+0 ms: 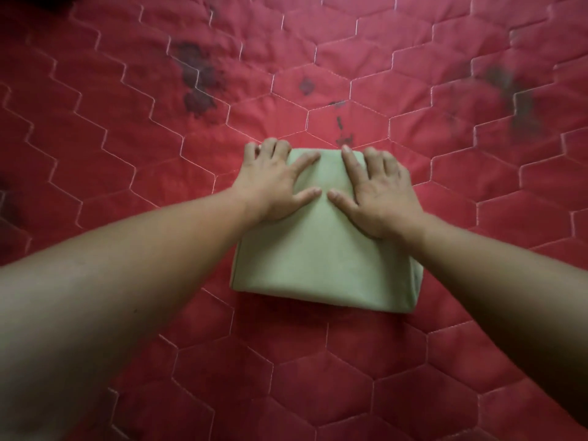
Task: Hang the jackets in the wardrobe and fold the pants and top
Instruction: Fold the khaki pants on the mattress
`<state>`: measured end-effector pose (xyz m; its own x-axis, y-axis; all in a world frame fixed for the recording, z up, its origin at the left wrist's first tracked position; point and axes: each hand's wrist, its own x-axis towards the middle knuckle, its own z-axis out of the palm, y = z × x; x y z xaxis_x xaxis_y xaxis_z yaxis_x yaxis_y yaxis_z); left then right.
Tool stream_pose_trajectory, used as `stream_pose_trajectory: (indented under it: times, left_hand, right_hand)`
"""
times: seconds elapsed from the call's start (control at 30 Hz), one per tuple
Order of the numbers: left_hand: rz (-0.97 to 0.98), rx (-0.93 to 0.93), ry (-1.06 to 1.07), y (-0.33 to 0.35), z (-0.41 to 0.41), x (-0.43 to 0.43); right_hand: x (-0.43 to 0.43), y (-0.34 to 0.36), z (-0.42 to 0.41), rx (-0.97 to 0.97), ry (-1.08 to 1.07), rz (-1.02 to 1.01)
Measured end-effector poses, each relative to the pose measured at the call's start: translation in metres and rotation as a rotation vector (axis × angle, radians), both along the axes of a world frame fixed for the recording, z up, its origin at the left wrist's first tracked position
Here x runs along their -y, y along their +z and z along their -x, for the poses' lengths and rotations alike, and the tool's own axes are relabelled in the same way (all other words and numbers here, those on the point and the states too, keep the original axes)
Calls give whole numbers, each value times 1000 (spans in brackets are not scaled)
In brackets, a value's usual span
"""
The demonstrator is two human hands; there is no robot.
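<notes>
Red hexagon-stitched quilt (127, 128), with a folded green garment (321, 259) lying at its middle.
Left hand (273, 183) and right hand (378, 192) press flat on the garment's far end, fingers spread and gripping nothing, thumbs nearly meeting. Dark stains (197, 78) mark the quilt beyond.

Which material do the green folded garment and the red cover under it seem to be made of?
The green folded garment: probably soft matte cloth; smooth surface, no shine, rounded fold edges. The red cover: seemingly padded quilted fabric, matte; pale stitching forms puffed hexagons.
</notes>
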<state>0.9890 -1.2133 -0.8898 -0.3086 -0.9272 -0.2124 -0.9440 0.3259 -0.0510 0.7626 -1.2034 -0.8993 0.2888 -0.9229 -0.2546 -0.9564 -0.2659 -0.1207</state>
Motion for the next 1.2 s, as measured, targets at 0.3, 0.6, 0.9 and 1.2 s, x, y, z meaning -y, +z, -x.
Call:
stream_pose_trajectory:
  times: [0.3,0.6,0.9,1.2]
  left_hand:
    - [-224,-42,42,8,2,-175]
    - [-473,-295,192,27,-10,-249]
    - [-825,-239,257,44,-5,-249]
    - [-692,-354,74,145,-5,-200]
  right_hand:
    - [-168,10,3,-9,50,-187]
    - [-233,38,-1,-82,139,-252]
    - [-228,61,1,-52,137,-596]
    - [-181,156,21,-7,203,-465]
